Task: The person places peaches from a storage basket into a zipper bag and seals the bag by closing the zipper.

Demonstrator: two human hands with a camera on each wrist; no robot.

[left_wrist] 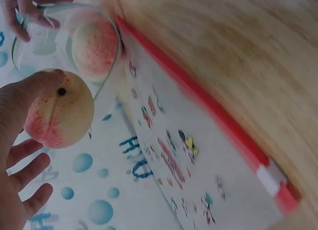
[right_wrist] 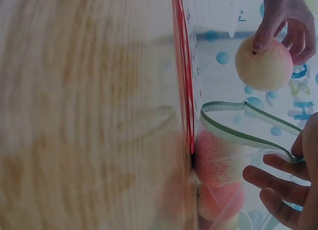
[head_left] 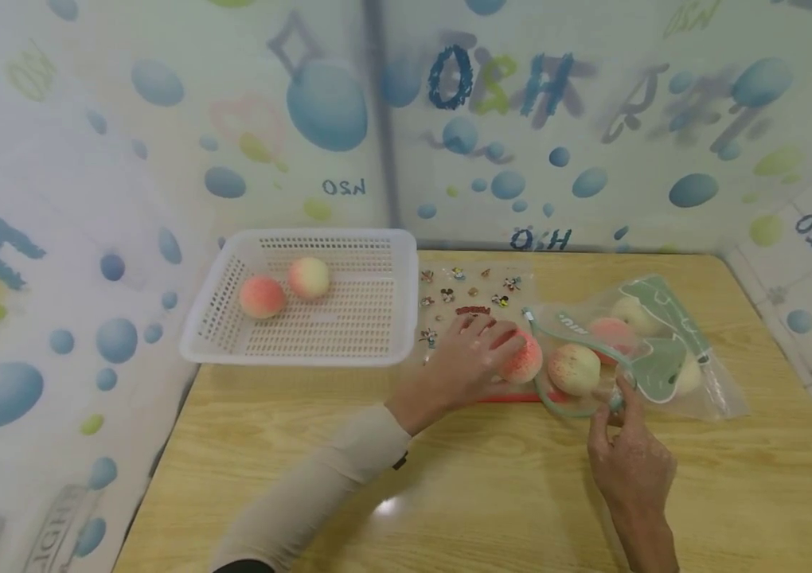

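Note:
A pink and cream peach (head_left: pixel 523 358) is in my left hand (head_left: pixel 456 362), held between thumb and fingers. In the left wrist view a dark spot shows on the peach (left_wrist: pixel 64 111), near the thumb. It is just left of the mouth of a clear zip bag with a green rim (head_left: pixel 569 414). My right hand (head_left: pixel 631 458) pinches this rim at its near right side, and the mouth stands open. Inside the bag lie several peaches, one (head_left: pixel 574 369) close to the mouth. In the right wrist view the held peach (right_wrist: pixel 263 66) appears apart from the green rim (right_wrist: pixel 238 135).
A white plastic basket (head_left: pixel 298 358) with two peaches, one redder (head_left: pixel 263 297) and one paler (head_left: pixel 309 278), stands at the left back. Between basket and green-rimmed bag lies a flat clear bag (left_wrist: pixel 198 155) with cartoon prints and a red zip edge. A patterned wall rises behind the wooden table (head_left: pixel 506 493).

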